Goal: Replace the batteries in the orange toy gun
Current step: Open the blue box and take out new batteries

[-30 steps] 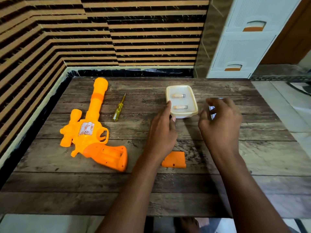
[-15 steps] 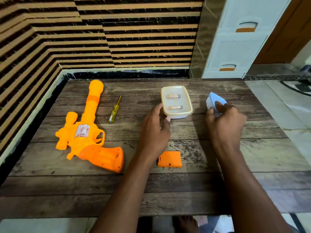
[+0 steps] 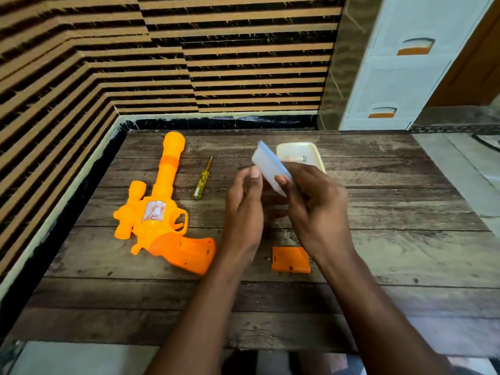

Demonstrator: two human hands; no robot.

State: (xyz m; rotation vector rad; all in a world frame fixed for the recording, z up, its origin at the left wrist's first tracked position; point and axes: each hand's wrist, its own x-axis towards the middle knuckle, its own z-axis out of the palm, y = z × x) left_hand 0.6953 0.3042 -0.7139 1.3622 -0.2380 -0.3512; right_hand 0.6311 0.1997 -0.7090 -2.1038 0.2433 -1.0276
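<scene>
The orange toy gun (image 3: 159, 207) lies on the wooden table (image 3: 405, 239) at the left, barrel pointing away, its grip compartment uncovered. Its orange battery cover (image 3: 290, 259) lies loose near the front, between my forearms. My right hand (image 3: 315, 204) grips a pale blue box (image 3: 270, 166), tilted, raised above the table. My left hand (image 3: 244, 209) is held close beside the box, thumb near its edge; whether it touches is unclear. Behind the box a cream tray (image 3: 305, 150) holds batteries, mostly hidden.
A yellow-handled screwdriver (image 3: 203, 177) lies to the right of the gun's barrel. A striped wall runs along the back and left of the table. A white drawer unit (image 3: 400, 63) stands at the back right. The table's right half is bare wood.
My right hand has lifted the blue box from the table's right side and brought it left, in front of the tray. My left hand left the tray and rose beside the box.
</scene>
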